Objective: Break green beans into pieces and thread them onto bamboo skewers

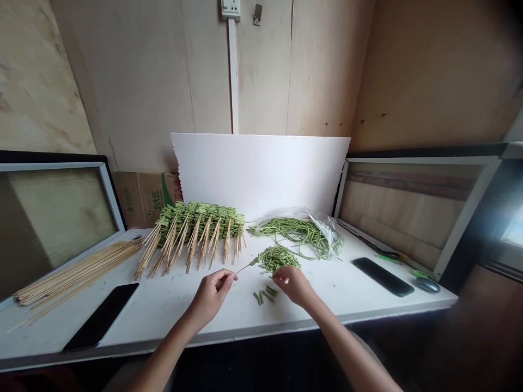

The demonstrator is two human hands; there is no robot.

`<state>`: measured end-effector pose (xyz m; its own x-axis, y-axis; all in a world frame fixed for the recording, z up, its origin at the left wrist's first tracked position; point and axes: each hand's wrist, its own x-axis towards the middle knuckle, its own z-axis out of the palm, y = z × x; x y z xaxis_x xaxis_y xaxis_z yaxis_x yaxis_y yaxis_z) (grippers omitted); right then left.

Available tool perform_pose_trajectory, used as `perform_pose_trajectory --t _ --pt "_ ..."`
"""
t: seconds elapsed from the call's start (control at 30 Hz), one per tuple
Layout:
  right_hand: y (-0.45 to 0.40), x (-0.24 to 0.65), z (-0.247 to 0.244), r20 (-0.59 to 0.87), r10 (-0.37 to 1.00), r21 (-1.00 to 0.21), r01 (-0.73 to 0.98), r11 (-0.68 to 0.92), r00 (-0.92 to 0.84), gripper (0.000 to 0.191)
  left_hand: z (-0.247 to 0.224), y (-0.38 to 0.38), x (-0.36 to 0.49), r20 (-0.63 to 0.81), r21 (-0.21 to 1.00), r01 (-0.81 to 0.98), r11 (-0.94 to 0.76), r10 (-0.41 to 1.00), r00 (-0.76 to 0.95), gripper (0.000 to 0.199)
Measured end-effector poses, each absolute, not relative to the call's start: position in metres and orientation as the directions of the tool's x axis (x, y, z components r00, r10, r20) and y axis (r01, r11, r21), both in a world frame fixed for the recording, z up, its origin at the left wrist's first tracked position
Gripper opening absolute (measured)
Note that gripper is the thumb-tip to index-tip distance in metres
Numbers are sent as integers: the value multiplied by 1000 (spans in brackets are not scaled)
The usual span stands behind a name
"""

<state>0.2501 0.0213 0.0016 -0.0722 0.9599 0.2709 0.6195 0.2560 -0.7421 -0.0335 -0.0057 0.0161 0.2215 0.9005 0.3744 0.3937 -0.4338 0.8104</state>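
Held by the bare end in the pinched fingers of the left hand [211, 294]: a thin skewer [244, 268], long axis slanting away and rightward, with green bean pieces [255, 261] threaded toward the far end. Aimed at the left edge of the bean pile [281, 257] (touching or short of it, cannot tell). To the right of the skewer, nearer to the pile: the right hand [295, 284], fingertips close together, contents hidden. On the tabletop [163, 307] between both hands, nearer to the right: loose cut pieces [268, 295].
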Motion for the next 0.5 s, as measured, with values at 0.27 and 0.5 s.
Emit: perform_pose_trajectory --t 0.27,0.5 --pt "21 271 39 181 977 -974 -160 163 -108 33 19 -6 -35 483 731 444 -519 852 201 35" --pt "14 264 48 171 980 -936 -327 131 -98 40 24 -14 -32 517 670 487 -560 823 235 32"
